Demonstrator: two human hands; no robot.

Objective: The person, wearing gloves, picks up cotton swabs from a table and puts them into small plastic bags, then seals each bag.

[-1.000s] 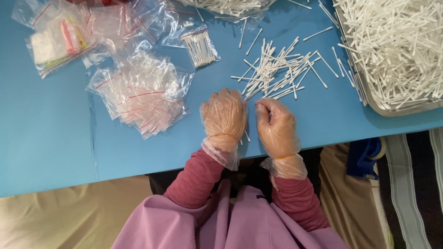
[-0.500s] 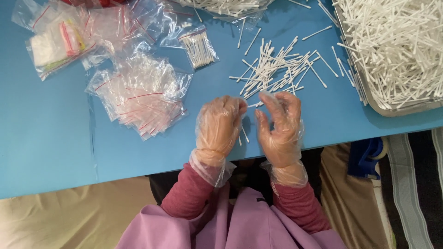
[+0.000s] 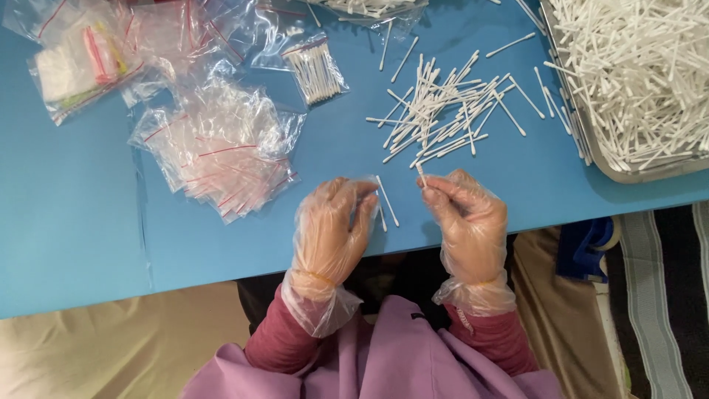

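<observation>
Both my hands wear clear plastic gloves above the near edge of the blue table (image 3: 88,222). My right hand (image 3: 467,222) pinches a white cotton swab (image 3: 421,174) between thumb and forefinger, its tip pointing away from me. My left hand (image 3: 332,229) is curled with fingers bent; a few cotton swabs (image 3: 385,201) stick out by its fingertips, and whether it grips them I cannot tell. Just beyond my hands lies a loose pile of cotton swabs (image 3: 447,111).
A metal tray (image 3: 591,151) heaped with swabs stands at the far right. A stack of small clear zip bags with red stripes (image 3: 221,151) lies to the left. A filled bag of swabs (image 3: 316,70) and other bags (image 3: 77,63) lie farther back.
Both hands moved a little away from me and apart. The right hand now holds a single swab up between its fingertips.
</observation>
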